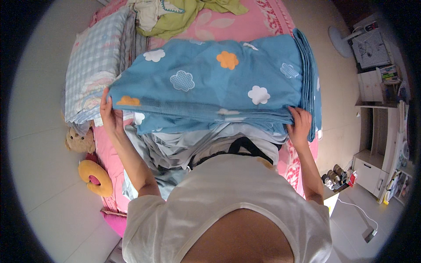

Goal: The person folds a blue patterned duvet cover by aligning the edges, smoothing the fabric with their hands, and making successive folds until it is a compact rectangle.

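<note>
A blue bedding cloth (pixel 206 94), printed with white, orange and dotted clouds, lies in a wide folded strip across the bed. My left hand (pixel 112 115) holds its near left corner, with the fingertips partly behind the fabric. At the near right, my right hand (pixel 300 125) has its fingers closed on the front edge. Several thin layers stack up along the right side of the cloth (pixel 308 74). The front edge is slightly raised, with another blue layer below it. Rumpled grey fabric (pixel 175 142) lies between the cloth and my body.
The bed has a pink patterned sheet (pixel 250 19). Checked pillows (pixel 94 65) are piled at the left, near a teddy bear (pixel 80 139) and a yellow neck pillow (pixel 95 178). A green garment (pixel 184 19) lies at the far side. White furniture (pixel 370 173) stands on the right.
</note>
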Action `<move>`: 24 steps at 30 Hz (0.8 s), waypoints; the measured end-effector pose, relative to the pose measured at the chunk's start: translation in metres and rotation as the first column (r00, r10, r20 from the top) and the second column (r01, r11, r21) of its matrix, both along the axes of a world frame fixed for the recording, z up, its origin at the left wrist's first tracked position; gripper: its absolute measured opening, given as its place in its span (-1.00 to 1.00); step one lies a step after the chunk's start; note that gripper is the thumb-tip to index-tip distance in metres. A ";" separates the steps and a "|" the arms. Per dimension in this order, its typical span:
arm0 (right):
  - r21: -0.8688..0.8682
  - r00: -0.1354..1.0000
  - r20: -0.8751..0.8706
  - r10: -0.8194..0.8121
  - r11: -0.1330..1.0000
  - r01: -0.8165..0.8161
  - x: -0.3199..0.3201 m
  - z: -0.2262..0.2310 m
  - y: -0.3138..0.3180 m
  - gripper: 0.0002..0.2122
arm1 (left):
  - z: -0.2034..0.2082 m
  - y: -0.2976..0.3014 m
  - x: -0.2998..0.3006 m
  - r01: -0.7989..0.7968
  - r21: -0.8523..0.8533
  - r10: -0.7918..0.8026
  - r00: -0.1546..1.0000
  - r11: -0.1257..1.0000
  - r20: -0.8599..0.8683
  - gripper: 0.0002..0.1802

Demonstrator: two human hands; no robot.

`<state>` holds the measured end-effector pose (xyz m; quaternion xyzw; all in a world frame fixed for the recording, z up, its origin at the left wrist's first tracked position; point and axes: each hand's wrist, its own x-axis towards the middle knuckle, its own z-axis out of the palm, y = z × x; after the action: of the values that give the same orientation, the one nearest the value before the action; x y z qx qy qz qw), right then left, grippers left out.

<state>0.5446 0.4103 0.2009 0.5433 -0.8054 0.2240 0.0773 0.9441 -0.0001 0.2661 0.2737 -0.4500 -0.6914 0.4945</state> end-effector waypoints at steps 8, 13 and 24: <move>-0.190 0.958 0.275 -0.077 0.973 0.133 -0.015 0.045 -0.054 -0.64 | 0.079 -0.069 -0.150 0.265 -0.356 -0.354 0.910 0.896 -0.215 -0.39; -0.316 0.971 0.120 -0.205 0.920 0.234 -0.043 0.061 -0.084 -0.64 | 0.137 -0.098 -0.237 0.176 -0.351 -0.325 0.842 0.920 -0.430 -0.43; -0.083 0.955 0.146 -0.259 0.958 0.273 -0.059 0.042 -0.126 -0.65 | -0.098 -0.148 -0.220 0.201 0.500 -0.270 0.961 0.842 0.068 -0.45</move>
<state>0.4858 0.2846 0.2431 0.4088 -0.8621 0.2886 0.0804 0.7237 -0.1478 0.1680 0.3783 -0.3236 -0.8177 0.2889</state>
